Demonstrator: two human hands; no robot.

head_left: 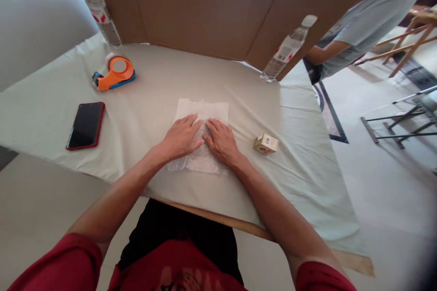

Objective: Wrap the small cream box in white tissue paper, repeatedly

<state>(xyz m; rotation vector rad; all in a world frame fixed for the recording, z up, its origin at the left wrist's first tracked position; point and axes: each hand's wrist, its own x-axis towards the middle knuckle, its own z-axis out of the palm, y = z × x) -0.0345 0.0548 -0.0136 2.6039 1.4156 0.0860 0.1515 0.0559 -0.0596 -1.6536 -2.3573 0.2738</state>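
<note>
Bubble wrap (203, 163) lies on the tabletop (164, 95) beneath the left hand (182, 136) and right hand (222, 142), fingers flat, slightly spread, seemingly gripping nothing; flattening it well probably needs gentle, even pressure.

The left hand (183, 135) and the right hand (222, 141) are palm-down, fingers (214, 123) extended, thumbs (197, 144) close together; both arms (124, 195) reach forward, converging.

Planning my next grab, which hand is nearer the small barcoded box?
Right. Your right hand rests on the bubble wrap, left of the barcoded box; your left hand, also on it, is farther left.
</note>
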